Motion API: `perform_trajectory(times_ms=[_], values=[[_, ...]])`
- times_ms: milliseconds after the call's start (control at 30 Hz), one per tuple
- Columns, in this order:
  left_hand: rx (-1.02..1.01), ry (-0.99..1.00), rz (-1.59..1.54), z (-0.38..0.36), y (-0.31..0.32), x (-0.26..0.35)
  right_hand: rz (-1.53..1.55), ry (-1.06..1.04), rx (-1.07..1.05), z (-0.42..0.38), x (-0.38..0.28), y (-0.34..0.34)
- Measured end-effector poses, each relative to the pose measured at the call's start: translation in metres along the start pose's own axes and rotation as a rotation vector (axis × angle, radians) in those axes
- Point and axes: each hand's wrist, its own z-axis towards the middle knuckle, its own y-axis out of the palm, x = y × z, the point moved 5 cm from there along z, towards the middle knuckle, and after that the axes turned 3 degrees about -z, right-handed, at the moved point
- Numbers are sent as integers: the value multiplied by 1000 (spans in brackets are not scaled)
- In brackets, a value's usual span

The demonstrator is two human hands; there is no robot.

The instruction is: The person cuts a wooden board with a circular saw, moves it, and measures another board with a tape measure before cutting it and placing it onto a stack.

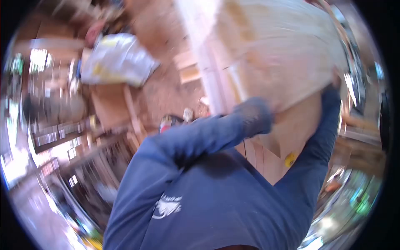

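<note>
A large pale sheet [291, 54], which looks like thin plywood with yellow-brown stains, spreads over the upper right of the head view. My left hand [273, 111] is at its near edge, mostly hidden by the blue cuff and blurred, so its fingers do not show. At the sheet's right near corner, my right hand [336, 77] is closed on the edge, also smeared by motion. Beneath the sheet a light brown board [300, 121] shows between my forearms. A small yellow round thing [290, 159] lies by my right forearm.
Pale planks [214, 71] run along the sheet's left side. A white and yellow sack [118, 58] rests on a brown box or board [110, 104] at the left. Wood pieces [187, 66] lie on the reddish-brown floor [166, 91]. Blurred timber and clutter line both sides.
</note>
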Motion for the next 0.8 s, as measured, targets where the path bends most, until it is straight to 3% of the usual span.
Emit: perform_trajectory(times_ms=[67, 100, 167, 200, 300, 400, 500, 567, 633, 667, 733, 767, 800], values=[[-109, 198, 233, 26, 9, 5, 149, 86, -93, 35, 32, -27], [651, -104, -184, 54, -12, 8, 117, 173, -141, 60, 35, -39], [1315, -390, -670, 66, -5, 2, 83, 183, -48, 39, 5, -23], [1226, -369, -741, 75, -1, -3, 56, 176, -2, 25, -9, -17], [1306, -441, -675, 92, 1, 12, -8, 154, 109, -9, -43, -2], [979, -362, -740, 69, -11, 6, -75, 129, 231, -54, -81, 23], [667, -142, -737, 41, -28, -26, -135, 94, 354, -106, -115, 52], [519, 143, -860, 2, -54, -67, -171, 51, 412, -145, -126, 58], [491, 247, -776, -15, -68, -124, -236, -116, 440, -173, -106, 18], [472, 194, -776, -17, -73, -161, -182, -28, 538, -228, -151, 63], [506, 53, -693, -10, -64, -248, -343, -90, 670, -317, -231, 146], [562, -28, -601, -5, -55, -297, -297, -229, 782, -347, -245, 175], [521, -71, -574, -3, -49, -340, -551, -297, 841, -382, -288, 231]])
